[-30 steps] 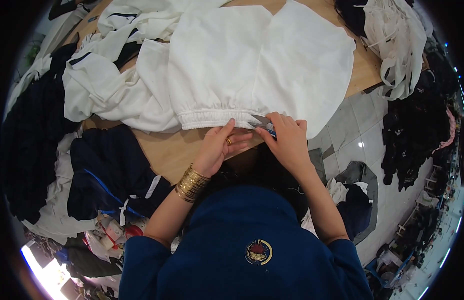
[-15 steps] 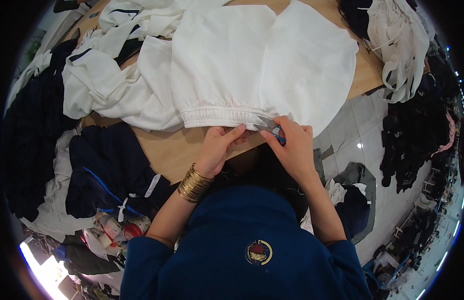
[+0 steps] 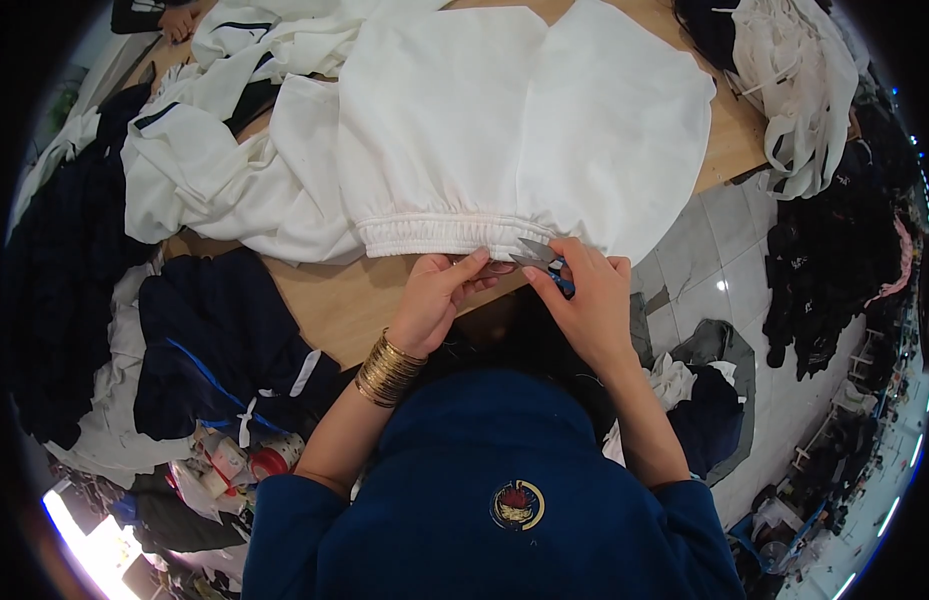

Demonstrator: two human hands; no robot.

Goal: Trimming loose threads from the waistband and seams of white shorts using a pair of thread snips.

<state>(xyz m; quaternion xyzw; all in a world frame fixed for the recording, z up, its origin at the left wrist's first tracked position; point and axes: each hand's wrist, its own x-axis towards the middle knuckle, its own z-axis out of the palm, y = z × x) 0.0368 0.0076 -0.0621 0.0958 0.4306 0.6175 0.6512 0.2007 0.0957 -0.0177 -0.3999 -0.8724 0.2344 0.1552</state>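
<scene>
White pants (image 3: 434,120) lie spread on the table, their gathered elastic waistband (image 3: 424,234) toward me at the near edge. My left hand (image 3: 439,295) pinches the waistband's lower edge between thumb and fingers, with gold bangles on the wrist. Small blue-handled thread snips (image 3: 541,257) sit in my right hand (image 3: 589,300), their blades parted and pointing left at the waistband. Whether the blades touch the cloth I cannot tell.
More white garments (image 3: 274,170) are heaped to the left on the wooden table (image 3: 329,310). Dark blue clothing (image 3: 209,330) hangs at the near left. White straps or cloth (image 3: 799,90) droop off the right end. Another person's hand (image 3: 177,22) rests at the far left.
The other person's hand has come into view at the far left. My hands keep nearly the same place at the waistband, and the snips stay parted.
</scene>
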